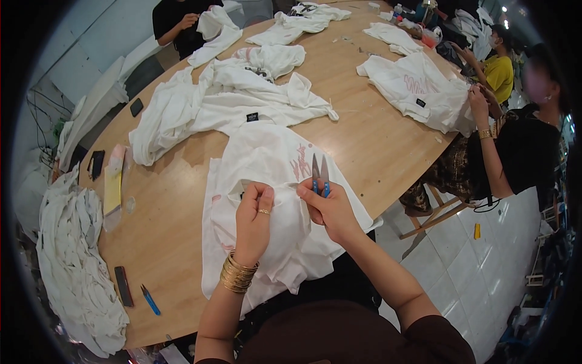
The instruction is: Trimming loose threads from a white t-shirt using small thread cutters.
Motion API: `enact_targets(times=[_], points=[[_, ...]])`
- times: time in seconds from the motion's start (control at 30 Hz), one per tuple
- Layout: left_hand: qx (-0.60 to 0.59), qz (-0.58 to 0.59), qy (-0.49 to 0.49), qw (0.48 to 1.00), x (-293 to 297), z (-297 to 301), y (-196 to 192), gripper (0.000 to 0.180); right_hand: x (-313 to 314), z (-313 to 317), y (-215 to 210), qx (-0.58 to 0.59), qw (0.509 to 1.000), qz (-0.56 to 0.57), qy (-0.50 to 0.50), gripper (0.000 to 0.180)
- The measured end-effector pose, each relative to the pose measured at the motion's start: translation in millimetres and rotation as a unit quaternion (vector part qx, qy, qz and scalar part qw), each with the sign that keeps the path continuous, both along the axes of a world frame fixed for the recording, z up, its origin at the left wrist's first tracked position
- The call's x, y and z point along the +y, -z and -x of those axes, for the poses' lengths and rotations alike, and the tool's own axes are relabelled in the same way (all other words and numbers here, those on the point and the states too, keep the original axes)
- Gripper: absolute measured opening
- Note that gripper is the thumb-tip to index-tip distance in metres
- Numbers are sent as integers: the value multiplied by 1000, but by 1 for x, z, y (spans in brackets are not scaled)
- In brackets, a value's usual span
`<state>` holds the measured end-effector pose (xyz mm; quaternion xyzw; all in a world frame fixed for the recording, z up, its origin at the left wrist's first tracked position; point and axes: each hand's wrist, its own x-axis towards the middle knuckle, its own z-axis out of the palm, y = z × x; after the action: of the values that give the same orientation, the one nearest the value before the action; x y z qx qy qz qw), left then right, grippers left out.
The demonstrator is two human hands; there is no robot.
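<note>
A white garment with a reddish printed pattern (pixel 273 151) lies on the table in front of me and hangs over its near edge. My left hand (pixel 253 212) is closed on the garment's edge, thumb on top. A little to the right, my right hand (pixel 330 209) pinches the same edge between thumb and finger. Small blue-handled scissors (pixel 320 173) are also held in my right hand, their parted blades pointing away from me. The stretch of cloth between my hands is raised.
More white garments (pixel 163 109) lie farther back on the wooden table (pixel 163 212). Blue snips (pixel 150 299) and a dark phone (pixel 123 286) lie at the left, near a pile of white cloth (pixel 73 261). People handle garments across the table and at the right (pixel 515 145).
</note>
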<state>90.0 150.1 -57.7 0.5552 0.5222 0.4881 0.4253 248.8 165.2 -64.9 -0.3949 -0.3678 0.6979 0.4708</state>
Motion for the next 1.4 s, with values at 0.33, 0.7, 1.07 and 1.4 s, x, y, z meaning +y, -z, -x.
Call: enact_targets(times=[0.33,0.7,1.07,1.4], points=[[9,-17,-44,999,3,-23,4,16,-4,-18,6,38,994,3,104,18],[-92,67,29,993,-11,-35,15,13,-7,-8,24,-117,977,-57,170,17],[-103,93,22,990,-27,-22,12,15,-11,-39,11,-220,944,-150,193,15],[66,29,21,997,-36,-22,10,19,-19,-51,-8,13,993,77,91,15]])
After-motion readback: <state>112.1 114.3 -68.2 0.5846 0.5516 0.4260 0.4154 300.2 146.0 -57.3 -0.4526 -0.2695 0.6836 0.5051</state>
